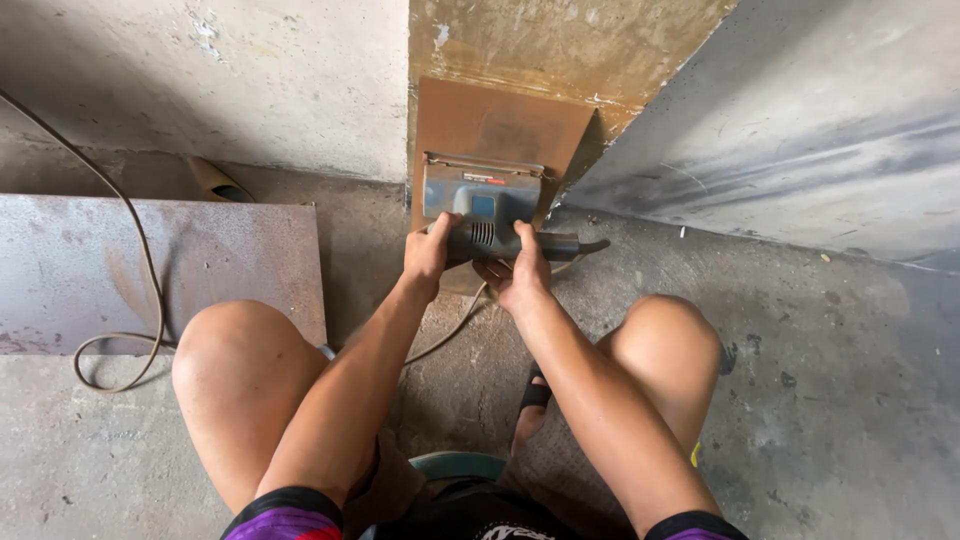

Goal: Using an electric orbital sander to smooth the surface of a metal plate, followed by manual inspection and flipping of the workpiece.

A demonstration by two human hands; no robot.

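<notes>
Gripping grey power tool (pixel 487 215): left hand (pixel 428 255), right hand (pixel 520 275); rusty plate (pixel 500 125) beneath.

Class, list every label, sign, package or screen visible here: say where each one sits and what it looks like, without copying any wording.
Label strip: on the top edge of the grey-blue power tool that the left hand and right hand grip; small, narrow, red and white.
Blue square patch: middle of the tool's body; too small to tell if it is a label.
No packages, signs or screens in view.
</notes>
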